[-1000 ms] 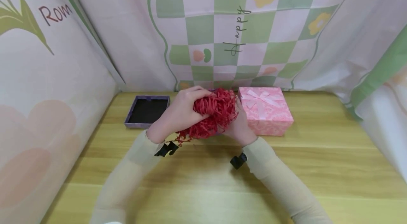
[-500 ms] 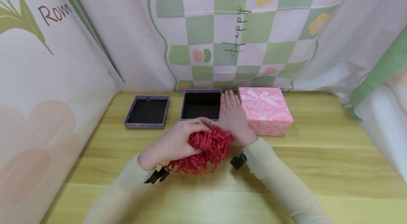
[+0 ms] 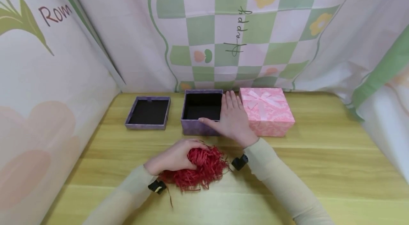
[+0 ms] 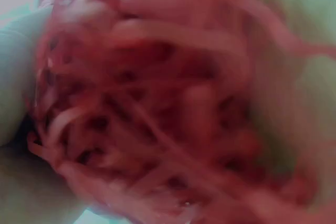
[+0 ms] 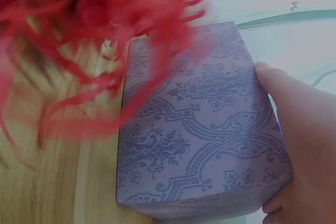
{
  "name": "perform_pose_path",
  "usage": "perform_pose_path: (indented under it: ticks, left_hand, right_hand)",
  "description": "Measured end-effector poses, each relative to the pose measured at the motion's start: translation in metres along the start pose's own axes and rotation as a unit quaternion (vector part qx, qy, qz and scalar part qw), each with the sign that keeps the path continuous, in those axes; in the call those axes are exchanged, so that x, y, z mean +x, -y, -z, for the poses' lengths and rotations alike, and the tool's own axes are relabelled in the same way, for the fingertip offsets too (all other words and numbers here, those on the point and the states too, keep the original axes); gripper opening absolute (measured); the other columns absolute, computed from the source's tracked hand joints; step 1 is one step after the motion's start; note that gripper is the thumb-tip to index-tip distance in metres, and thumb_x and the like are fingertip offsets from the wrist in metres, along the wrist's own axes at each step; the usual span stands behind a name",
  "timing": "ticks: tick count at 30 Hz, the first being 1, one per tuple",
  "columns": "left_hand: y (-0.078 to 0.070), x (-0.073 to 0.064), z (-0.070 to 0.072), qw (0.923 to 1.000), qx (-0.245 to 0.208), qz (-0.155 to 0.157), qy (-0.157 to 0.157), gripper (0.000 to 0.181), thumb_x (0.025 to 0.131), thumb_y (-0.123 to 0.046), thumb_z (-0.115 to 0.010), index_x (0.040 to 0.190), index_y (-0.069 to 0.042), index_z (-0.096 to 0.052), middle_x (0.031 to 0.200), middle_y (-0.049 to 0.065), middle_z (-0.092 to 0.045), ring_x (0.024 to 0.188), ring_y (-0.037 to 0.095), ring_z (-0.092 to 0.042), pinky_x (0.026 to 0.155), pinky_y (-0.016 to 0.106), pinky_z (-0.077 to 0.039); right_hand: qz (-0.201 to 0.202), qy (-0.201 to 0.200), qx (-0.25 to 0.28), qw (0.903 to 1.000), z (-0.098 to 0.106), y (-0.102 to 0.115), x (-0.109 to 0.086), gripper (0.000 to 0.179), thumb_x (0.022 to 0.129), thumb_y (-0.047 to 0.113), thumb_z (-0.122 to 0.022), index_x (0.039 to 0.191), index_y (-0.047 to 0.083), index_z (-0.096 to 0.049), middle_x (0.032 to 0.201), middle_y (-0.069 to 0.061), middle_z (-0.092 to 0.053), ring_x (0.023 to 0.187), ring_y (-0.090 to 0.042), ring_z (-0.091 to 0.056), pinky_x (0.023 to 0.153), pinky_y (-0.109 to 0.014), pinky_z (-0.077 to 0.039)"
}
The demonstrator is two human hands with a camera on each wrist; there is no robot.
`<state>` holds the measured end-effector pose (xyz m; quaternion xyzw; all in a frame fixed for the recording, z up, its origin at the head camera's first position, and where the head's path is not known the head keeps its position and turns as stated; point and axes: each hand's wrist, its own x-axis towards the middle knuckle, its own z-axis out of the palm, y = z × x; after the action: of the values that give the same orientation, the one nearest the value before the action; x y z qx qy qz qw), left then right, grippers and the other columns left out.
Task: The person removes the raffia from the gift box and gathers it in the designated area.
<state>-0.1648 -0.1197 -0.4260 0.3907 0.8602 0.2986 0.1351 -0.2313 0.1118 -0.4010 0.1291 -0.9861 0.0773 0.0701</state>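
The desk bore the pink box at its back, seemingly kept aside, right of the open purple box. The shred bulged in front of the purple box; whether resting or lifted, I couldn't tell. The lid lay inside up, well left. The left hand was curled round the shred, probably to keep strands together; the right hand lay straight-fingered along the purple box's side, thumb on its front rim, presumably steadying it.

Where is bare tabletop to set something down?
Bare table lies right of the pink box and in front of the purple tray. Crowded: left hand with red shreds; right hand between purple box and pink box.
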Motion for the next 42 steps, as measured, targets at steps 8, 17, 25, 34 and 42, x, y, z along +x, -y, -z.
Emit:
perform_pose_path:
  ticks: [8, 17, 25, 34, 42]
  left_hand:
    - [0.007, 0.001, -0.002, 0.9995, 0.002, 0.027, 0.018, 0.072, 0.077, -0.022, -0.092, 0.141, -0.016, -0.061, 0.140, 0.003, -0.058, 0.129, 0.024, -0.052, 0.107, 0.045, -0.043]
    - [0.000, 0.000, 0.014, 0.9998, -0.015, 0.012, 0.008, 0.078, 0.073, -0.042, -0.093, 0.142, -0.023, -0.061, 0.140, -0.001, -0.055, 0.131, 0.018, -0.048, 0.109, 0.044, -0.040]
    - [-0.012, -0.006, 0.037, 0.9992, -0.016, 0.019, -0.031, 0.078, 0.074, -0.049, -0.091, 0.142, -0.024, -0.061, 0.145, -0.001, -0.054, 0.137, 0.022, -0.044, 0.111, 0.049, -0.038]
    - [-0.024, -0.015, 0.062, 0.9962, -0.023, -0.001, -0.084, 0.077, 0.076, -0.049, -0.089, 0.142, -0.023, -0.060, 0.143, -0.009, -0.055, 0.132, 0.017, -0.050, 0.108, 0.048, -0.042]
    - [-0.031, -0.014, 0.077, 0.9913, -0.023, -0.035, -0.125, 0.071, 0.079, -0.049, -0.087, 0.138, -0.017, -0.064, 0.136, -0.006, -0.062, 0.128, 0.011, -0.052, 0.108, 0.045, -0.042]
  right_hand:
    - [0.004, -0.002, 0.005, 1.0000, 0.002, 0.001, -0.001, 0.133, 0.078, 0.096, -0.032, 0.157, -0.009, -0.017, 0.164, -0.027, -0.013, 0.153, -0.037, -0.001, 0.123, -0.045, -0.002]
    - [0.005, -0.006, 0.003, 1.0000, 0.004, 0.001, -0.001, 0.130, 0.080, 0.093, -0.037, 0.157, -0.010, -0.017, 0.163, -0.028, -0.014, 0.153, -0.038, -0.002, 0.123, -0.046, -0.002]
    - [0.006, -0.008, 0.000, 1.0000, 0.003, 0.001, -0.001, 0.130, 0.081, 0.093, -0.038, 0.157, -0.011, -0.018, 0.163, -0.028, -0.015, 0.152, -0.040, -0.005, 0.122, -0.046, -0.003]
    - [0.003, -0.001, -0.004, 1.0000, 0.004, 0.002, -0.001, 0.129, 0.082, 0.093, -0.036, 0.157, -0.010, -0.016, 0.163, -0.028, -0.014, 0.152, -0.039, -0.005, 0.122, -0.046, -0.003]
    - [0.008, 0.002, -0.015, 0.9999, 0.005, 0.001, 0.000, 0.127, 0.084, 0.091, -0.036, 0.156, -0.011, -0.017, 0.163, -0.029, -0.015, 0.152, -0.040, -0.005, 0.122, -0.047, -0.003]
